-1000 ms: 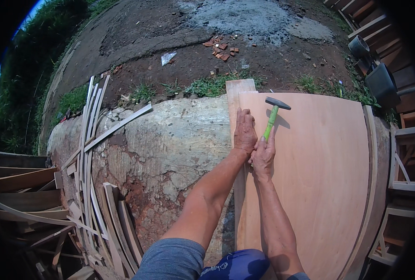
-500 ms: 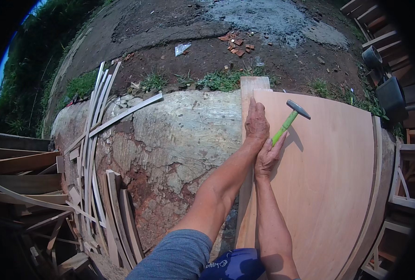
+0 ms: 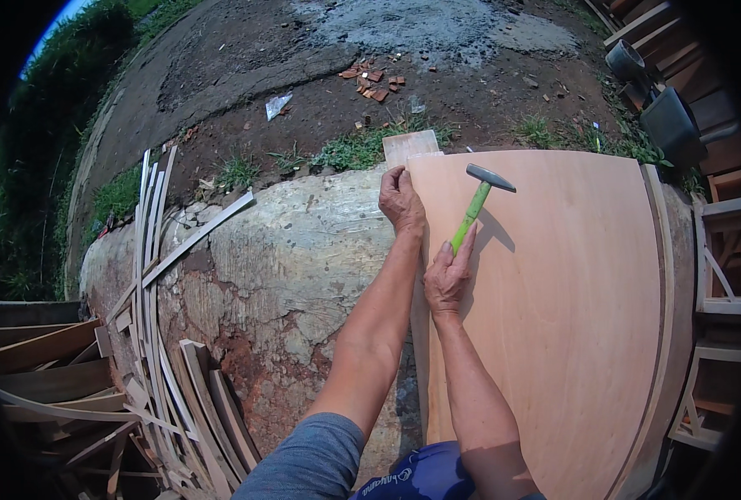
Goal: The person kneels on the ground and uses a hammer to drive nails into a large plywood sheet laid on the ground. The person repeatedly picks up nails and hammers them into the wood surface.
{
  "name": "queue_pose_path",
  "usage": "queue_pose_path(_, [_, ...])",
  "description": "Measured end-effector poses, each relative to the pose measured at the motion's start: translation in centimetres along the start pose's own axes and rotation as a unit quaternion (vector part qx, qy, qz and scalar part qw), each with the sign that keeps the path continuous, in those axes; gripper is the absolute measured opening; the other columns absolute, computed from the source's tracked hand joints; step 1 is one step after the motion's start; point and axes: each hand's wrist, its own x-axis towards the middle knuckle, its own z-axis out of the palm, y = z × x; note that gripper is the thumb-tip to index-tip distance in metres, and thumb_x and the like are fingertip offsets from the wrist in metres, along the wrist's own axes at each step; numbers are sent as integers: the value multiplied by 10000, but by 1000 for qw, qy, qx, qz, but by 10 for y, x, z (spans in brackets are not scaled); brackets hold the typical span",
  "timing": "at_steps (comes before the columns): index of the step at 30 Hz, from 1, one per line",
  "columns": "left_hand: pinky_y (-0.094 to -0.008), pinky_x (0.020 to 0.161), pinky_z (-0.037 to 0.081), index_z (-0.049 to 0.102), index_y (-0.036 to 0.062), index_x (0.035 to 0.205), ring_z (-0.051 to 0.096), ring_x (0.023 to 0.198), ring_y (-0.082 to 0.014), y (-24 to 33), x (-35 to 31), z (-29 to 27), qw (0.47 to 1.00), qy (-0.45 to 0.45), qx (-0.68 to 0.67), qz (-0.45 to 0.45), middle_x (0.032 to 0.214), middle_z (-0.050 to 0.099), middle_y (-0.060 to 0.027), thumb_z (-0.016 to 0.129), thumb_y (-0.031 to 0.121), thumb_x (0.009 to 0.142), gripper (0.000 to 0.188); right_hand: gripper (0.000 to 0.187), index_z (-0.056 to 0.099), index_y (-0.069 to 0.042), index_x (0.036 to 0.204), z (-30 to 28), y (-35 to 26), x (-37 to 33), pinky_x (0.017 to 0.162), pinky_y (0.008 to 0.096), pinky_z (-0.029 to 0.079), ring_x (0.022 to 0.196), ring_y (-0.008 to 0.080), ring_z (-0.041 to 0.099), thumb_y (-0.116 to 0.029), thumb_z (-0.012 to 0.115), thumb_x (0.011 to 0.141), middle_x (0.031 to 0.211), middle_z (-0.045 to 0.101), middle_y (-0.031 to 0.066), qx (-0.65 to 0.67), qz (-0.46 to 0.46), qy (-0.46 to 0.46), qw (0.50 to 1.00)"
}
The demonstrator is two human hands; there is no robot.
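Observation:
My right hand (image 3: pixel 447 283) is wrapped round the green handle of a hammer (image 3: pixel 477 204), its metal head raised over a plywood sheet (image 3: pixel 553 300). Beside it, further from me, my left hand (image 3: pixel 402 202) is closed at the sheet's left edge, fingers curled in. Whatever those fingers hold, if anything, is hidden. A wooden board (image 3: pixel 409 147) juts out past the sheet's far left corner, partly under the sheet.
Thin wood strips (image 3: pixel 147 250) and thicker planks (image 3: pixel 208 400) lie to the left on a cracked concrete slab (image 3: pixel 295 242). Wooden frames (image 3: pixel 720 258) and a dark container (image 3: pixel 672 125) stand at right. Broken brick pieces (image 3: pixel 374 81) lie on the soil beyond.
My left hand's fingers, stretched along the edge before, are now curled in. The hammer stays in my right hand, which sits slightly apart from the left forearm. The whole view has shifted.

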Motion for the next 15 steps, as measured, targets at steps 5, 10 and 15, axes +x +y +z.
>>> queue_pose_path(5, [-351, 846, 539, 742, 22, 1009, 666, 922, -227, -6, 12, -3, 995, -9, 51, 90, 998, 687, -93, 681, 108, 933, 130, 654, 172, -55, 1622, -1, -15, -4, 851, 493, 558, 1108, 484, 660, -159, 469, 1048, 1462, 485, 349, 26, 29, -32, 999])
queue_pose_path(10, [-358, 849, 542, 748, 30, 992, 680, 927, -248, -4, 12, 1, 993, -26, 88, 70, 1001, 683, -107, 698, 122, 919, 128, 643, 196, -61, 1631, -1, -19, 0, 641, 376, 516, 670, 213, 622, -157, 466, 1055, 900, 671, 168, 32, 30, -18, 999])
queue_pose_path(15, [-381, 846, 544, 738, 33, 998, 680, 921, -269, -3, 16, -5, 984, -40, 137, 108, 1003, 676, -122, 690, 114, 919, 124, 638, 227, -67, 1625, -3, -24, -2, 647, 391, 525, 675, 227, 634, -142, 487, 1047, 919, 683, 183, 35, 12, -40, 998])
